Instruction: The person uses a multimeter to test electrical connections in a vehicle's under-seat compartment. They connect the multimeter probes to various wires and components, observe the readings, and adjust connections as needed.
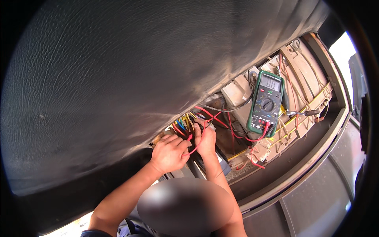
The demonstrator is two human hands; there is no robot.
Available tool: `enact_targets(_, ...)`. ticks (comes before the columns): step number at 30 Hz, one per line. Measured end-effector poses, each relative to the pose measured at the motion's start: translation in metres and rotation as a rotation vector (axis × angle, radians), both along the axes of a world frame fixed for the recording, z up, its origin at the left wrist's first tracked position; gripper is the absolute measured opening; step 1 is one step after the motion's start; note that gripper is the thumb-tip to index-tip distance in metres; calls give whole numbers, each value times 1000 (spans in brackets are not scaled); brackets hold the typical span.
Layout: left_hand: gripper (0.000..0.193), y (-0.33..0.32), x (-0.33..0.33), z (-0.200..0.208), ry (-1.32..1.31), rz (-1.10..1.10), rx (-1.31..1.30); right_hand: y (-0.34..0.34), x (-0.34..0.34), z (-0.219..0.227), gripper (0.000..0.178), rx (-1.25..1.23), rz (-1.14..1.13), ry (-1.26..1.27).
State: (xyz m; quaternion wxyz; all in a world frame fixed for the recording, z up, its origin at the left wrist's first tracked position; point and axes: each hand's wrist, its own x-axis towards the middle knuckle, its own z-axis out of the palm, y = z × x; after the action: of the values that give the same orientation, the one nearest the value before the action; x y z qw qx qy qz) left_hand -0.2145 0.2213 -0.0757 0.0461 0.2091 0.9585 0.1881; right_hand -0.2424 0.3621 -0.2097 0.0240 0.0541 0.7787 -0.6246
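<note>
My left hand is closed, its fingers around a red test probe. The probe's red lead loops up in front of my right hand. That right hand reaches into a bundle of thin coloured wires, thumb and fingers bent together; what they pinch is hidden. To the right, a green-and-grey multimeter with a lit display rests tilted on the open compartment, a red plug in its lower socket. Blue, yellow and red wires run beside my fingertips.
A large black padded cover overhangs the compartment. A ratchet lies right of the multimeter. Near it are a whitish container, yellow-wrapped lines and loose red wires. A metal rim borders the compartment. A blurred oval hides the area between my forearms.
</note>
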Motion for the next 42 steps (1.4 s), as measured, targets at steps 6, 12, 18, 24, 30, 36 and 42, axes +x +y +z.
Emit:
enact_targets(6,16,-3,2,1,124,87,80,-3,12,19,13,-91,-196,78)
enact_targets(12,18,-6,7,0,163,186,214,-2,31,47,8,-90,-210,368)
enact_targets(18,15,-9,8,-8,182,164,281,-16,56,64,11,-87,36,422)
enact_targets(24,19,-6,10,-6,152,180,289,-20,53,64,13,-204,17,407)
enact_targets(30,17,-3,10,-5,128,210,255,-22,53,66,15,-198,-9,376)
enact_targets(36,22,-7,12,-6,92,213,269,-21,65,25,10,-82,-141,25)
enact_targets(42,15,-7,11,-5,145,203,282,-2,46,20,31,-74,-265,-18)
